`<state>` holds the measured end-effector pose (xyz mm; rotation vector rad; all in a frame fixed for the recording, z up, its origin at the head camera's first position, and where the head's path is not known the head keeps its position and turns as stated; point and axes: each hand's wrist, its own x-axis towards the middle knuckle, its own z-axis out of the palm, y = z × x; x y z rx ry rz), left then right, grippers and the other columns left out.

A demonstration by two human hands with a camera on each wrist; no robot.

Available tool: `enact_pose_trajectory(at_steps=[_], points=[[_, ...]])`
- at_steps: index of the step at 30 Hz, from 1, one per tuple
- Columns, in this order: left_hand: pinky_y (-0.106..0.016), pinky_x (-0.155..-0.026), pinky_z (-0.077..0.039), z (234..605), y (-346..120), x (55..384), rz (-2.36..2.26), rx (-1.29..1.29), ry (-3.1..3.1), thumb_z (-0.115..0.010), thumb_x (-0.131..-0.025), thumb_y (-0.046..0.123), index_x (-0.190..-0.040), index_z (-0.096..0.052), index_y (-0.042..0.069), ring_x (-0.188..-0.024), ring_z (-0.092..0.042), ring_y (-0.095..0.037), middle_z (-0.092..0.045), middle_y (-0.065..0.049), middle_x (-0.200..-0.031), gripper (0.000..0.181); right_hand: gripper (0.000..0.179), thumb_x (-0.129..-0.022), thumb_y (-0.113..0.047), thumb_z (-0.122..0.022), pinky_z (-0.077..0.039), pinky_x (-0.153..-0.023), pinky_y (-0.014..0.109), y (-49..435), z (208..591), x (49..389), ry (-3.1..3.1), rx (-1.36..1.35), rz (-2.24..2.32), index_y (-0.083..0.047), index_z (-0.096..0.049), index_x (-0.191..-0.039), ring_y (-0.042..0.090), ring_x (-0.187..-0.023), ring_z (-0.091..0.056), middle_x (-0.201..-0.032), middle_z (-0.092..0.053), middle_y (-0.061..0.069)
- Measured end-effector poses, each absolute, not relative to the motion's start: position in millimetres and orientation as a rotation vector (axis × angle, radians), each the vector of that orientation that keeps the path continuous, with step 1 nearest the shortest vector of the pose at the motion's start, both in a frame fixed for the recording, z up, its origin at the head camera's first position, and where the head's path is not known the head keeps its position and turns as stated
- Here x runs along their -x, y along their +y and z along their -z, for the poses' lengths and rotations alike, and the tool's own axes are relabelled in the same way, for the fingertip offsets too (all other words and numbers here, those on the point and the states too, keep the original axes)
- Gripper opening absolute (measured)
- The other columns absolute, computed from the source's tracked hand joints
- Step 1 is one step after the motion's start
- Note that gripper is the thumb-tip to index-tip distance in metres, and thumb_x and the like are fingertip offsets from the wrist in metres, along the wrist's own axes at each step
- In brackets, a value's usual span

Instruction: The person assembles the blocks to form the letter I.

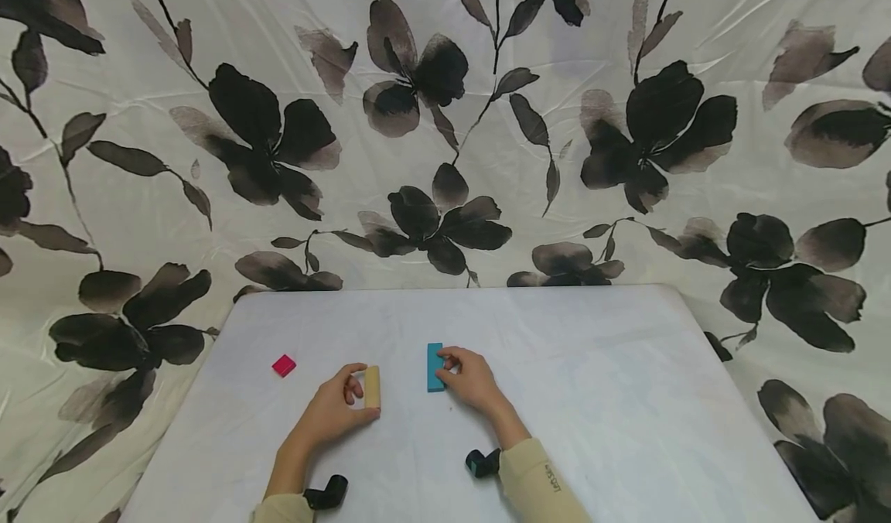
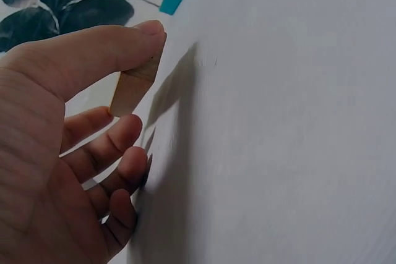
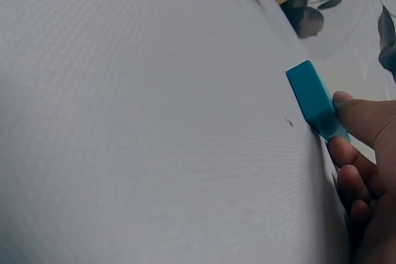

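My left hand (image 1: 329,408) pinches a pale yellow wooden block (image 1: 372,387) by its two ends, thumb at the near end and a finger at the far one. In the left wrist view the wooden block (image 2: 133,91) casts a shadow on the white surface beside it. To the right, my right hand (image 1: 475,382) holds a longer teal block (image 1: 435,367) between thumb and forefinger from its right side. The right wrist view shows the teal block (image 3: 311,94) close against the white surface. Both blocks point lengthwise away from me, with a gap between them.
A small red block (image 1: 284,366) lies on the white table (image 1: 592,399), left of my left hand. Behind the table hangs a cloth (image 1: 543,221) printed with dark flowers. A black wrist camera (image 1: 327,492) sits at the left wrist, another (image 1: 482,463) at the right.
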<state>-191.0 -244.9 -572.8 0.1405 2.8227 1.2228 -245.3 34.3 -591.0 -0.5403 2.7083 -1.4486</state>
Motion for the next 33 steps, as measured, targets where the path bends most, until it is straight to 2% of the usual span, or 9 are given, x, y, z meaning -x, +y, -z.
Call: enact_pose_trajectory(at_steps=[7,33], points=[[-0.028,-0.064,-0.040,573,-231,183,-1.222,-0.138,2.831,-0.092,-0.063,0.027,-0.131,-0.053,0.012,-0.075,-0.048,-0.015,-0.053,0.004,-0.085,0.080,0.031,-0.088,-0.018,-0.072,-0.040,-0.056,0.024,35,586,249,2.646,0.526,1.461,-0.009,-0.068,-0.117,0.009,-0.061,-0.048,-0.084,-0.061,-0.006],[-0.027,-0.057,-0.038,578,-193,164,-1.092,-0.166,2.889,-0.090,-0.063,0.036,-0.132,-0.054,0.014,-0.072,-0.046,-0.011,-0.052,0.008,-0.084,0.081,0.031,-0.088,-0.022,-0.073,-0.039,-0.058,0.025,33,587,247,2.692,0.489,1.408,-0.013,-0.069,-0.118,0.008,-0.062,-0.047,-0.084,-0.060,-0.008]])
